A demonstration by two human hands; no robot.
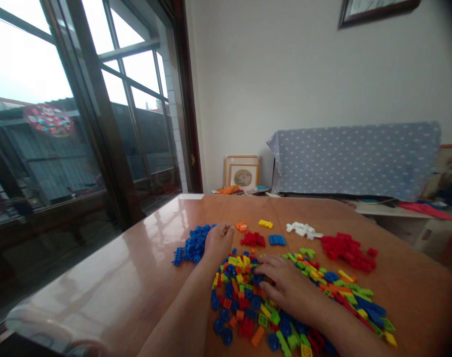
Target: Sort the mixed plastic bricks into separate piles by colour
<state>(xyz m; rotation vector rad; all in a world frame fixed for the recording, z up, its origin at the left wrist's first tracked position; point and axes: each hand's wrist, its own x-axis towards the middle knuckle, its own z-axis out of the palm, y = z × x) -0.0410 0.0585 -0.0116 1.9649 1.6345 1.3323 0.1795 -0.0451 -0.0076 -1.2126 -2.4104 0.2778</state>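
Observation:
My left hand (220, 239) is closed beside a heap of blue toy bricks (196, 243); whatever its curled fingers hold, if anything, is hidden. Over a large mixed pile of coloured building bricks (244, 287) lies my right hand (280, 277), its fingers apart and touching the pile. Just beyond my left hand sit a few orange bricks (241, 227) and a group of red bricks (253, 239). Blue bricks (277, 240) stand side by side to the right of these, with yellow bricks (265, 224) farther back.
White bricks (303, 230) and a red heap (348, 252) lie on the right of the glossy wooden table (136, 277). Behind it are framed pictures (242, 173) and a shape under a dotted blue cloth (355, 158). Glass doors (136, 114) line the left.

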